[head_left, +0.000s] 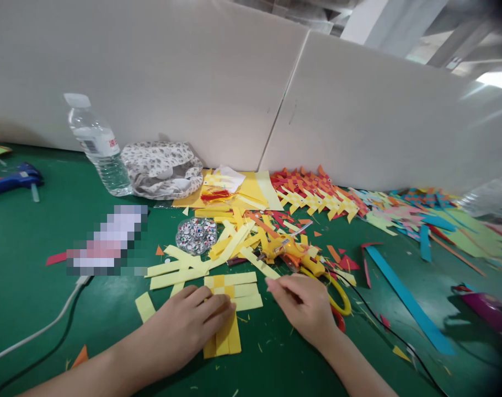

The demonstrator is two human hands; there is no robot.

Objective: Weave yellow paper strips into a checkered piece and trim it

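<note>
My left hand (188,322) lies flat, fingers stretched out, pressing on a woven piece of yellow paper strips (231,300) on the green table. My right hand (304,306) rests just right of the weave with its fingers curled and pinched together; what it holds, if anything, I cannot make out. Yellow-handled scissors (337,295) lie right beside that hand. Loose pale yellow strips (185,270) are scattered just beyond the weave.
A water bottle (97,146) and a patterned cloth bag (162,168) stand at the back wall. A bag of googly eyes (196,234), finished woven shapes (317,193), a blue strip (408,300), a blue glue gun (13,179) and cables (48,325) lie around.
</note>
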